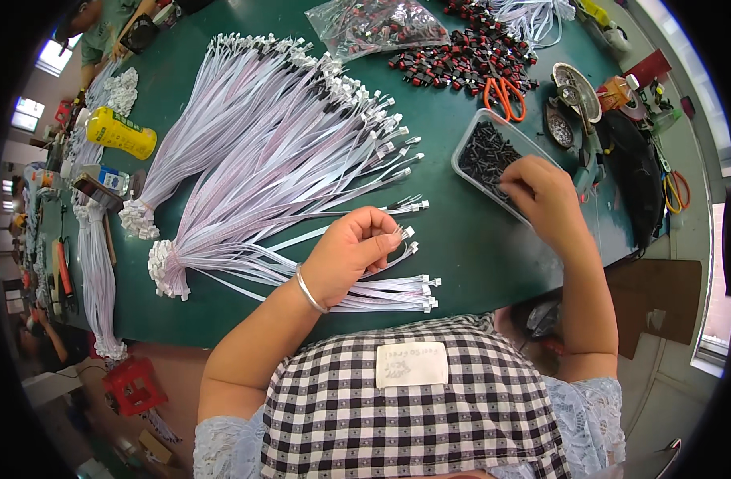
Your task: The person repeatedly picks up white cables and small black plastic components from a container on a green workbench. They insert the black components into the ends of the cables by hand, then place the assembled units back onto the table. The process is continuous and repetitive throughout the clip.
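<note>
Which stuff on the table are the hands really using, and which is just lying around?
Being used:
- left hand pinching one flat white cable
- right hand reaching into the clear tray of small black parts
- bundles of white cables

Just lying about:
- orange scissors
- yellow bottle
- bag of red and black parts
- red stool

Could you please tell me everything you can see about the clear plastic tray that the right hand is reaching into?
The clear rectangular plastic tray is shallow, with rounded corners and see-through walls. It lies flat on the green table, angled to its edge, just below the orange-handled scissors. It holds a heap of small black parts, too small to identify. The right hand covers its near end, fingertips down among the parts.
</note>
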Available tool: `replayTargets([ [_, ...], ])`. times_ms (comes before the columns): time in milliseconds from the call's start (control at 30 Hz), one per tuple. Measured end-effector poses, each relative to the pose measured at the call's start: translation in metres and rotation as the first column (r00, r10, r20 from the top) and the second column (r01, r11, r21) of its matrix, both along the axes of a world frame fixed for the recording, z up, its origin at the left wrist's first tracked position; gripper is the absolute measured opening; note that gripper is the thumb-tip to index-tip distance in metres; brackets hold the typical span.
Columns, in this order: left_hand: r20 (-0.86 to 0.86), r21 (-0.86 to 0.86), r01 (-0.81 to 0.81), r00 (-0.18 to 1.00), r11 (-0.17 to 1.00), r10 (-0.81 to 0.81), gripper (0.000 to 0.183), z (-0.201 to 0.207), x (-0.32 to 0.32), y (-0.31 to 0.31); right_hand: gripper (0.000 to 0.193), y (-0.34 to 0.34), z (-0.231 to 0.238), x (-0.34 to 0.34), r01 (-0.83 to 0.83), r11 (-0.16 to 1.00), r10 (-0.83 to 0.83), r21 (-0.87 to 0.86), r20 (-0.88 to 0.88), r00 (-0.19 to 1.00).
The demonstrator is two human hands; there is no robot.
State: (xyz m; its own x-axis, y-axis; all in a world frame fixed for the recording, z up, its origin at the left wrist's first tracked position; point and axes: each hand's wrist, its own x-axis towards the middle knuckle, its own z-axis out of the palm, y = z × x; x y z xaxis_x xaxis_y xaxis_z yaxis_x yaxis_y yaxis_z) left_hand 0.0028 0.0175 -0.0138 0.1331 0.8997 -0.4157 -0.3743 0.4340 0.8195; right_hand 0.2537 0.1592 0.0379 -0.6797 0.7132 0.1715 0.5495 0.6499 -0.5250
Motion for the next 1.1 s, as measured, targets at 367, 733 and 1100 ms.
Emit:
replayTargets([
  [367,-0.026,0.001,0.028,0.999,1.000,-0.028,0.009,0.002,0.002,0.000,0.012,-0.058,-0.025,-0.027,-0.394,0.914,0.351,0.093,0.305,0.885],
  [733,-0.111,0.017,0.040,0.993,0.999,-0.038,0.006,0.005,0.006,0.000,0.013,-0.066,-0.028,-0.038,-0.047,0.771,-0.198,-0.636,-0.309,0.930],
  [1100,-0.082,0.035,0.048,0.996,0.998,-0.045,0.007,0.002,0.005,-0.001,0.010,-0.081,-0.041,-0.061,-0.019,0.850,-0.234,-0.526,-0.410,0.881],
])
